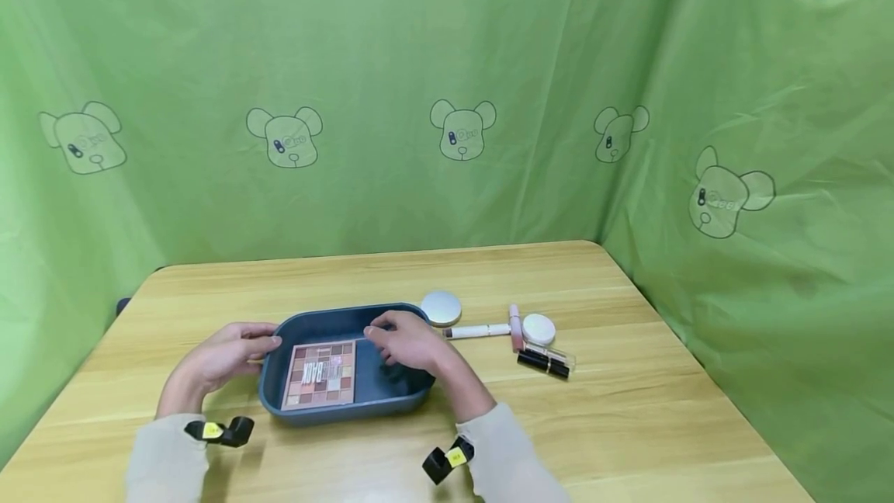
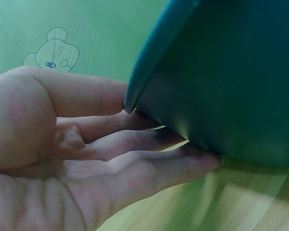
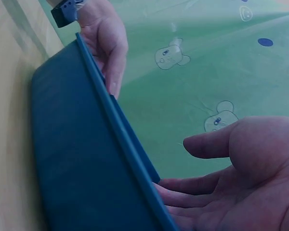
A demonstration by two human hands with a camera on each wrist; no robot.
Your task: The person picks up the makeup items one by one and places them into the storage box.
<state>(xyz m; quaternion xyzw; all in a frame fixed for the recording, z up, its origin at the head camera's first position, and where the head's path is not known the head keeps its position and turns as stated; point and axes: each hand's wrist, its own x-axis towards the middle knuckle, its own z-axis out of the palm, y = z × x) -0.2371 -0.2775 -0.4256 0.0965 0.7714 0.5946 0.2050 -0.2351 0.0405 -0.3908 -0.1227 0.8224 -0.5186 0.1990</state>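
A dark blue tray (image 1: 349, 412) with rounded corners sits on the table. Inside its left half lies an eyeshadow palette (image 1: 320, 375) with a grid of pinkish and brown squares and white lettering. My left hand (image 1: 226, 352) is at the tray's left end. In the left wrist view, its thumb (image 2: 94, 95) touches the rim while the straight fingers (image 2: 149, 175) lie against the outer wall. My right hand (image 1: 408, 341) is over the tray's right half, its fingers reaching inside past the rim. Thumb and fingers stand apart in the right wrist view; nothing shows between them. The fingertips are hidden there.
Right of the tray lie a round silver-white compact (image 1: 441, 307), a white brush (image 1: 478, 331), a pink lip gloss tube (image 1: 515, 328), a smaller white round case (image 1: 538, 329) and a black lipstick-like tube (image 1: 543, 364) beside a clear one. A green curtain (image 1: 377, 200) stands behind.
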